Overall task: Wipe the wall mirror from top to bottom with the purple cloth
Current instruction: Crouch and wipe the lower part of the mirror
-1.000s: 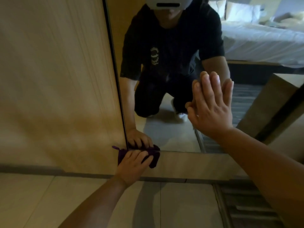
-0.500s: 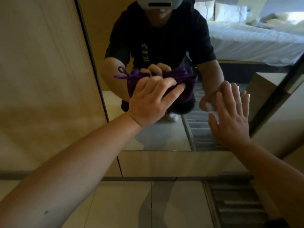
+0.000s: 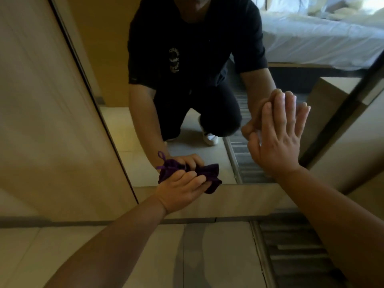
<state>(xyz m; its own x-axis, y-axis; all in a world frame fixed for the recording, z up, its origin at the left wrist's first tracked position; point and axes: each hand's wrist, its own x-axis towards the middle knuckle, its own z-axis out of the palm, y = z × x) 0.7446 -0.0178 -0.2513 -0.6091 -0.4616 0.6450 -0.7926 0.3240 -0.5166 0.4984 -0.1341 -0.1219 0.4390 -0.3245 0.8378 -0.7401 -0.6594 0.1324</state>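
The left hand point(image 3: 182, 189) had dropped from mid-glass half a second before to the mirror point(image 3: 207, 159) bottom edge, its grip bunched tight on the cloth point(image 3: 209, 175) against the glass. Right, the right hand point(image 3: 276, 140) stayed flat, fingers spread, on the glass.

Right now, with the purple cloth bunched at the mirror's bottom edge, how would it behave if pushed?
The crumpled purple cloth looks soft and floppy, so it would probably fold rather than slide stiffly. The left hand presses it down; its loose cord may trail.
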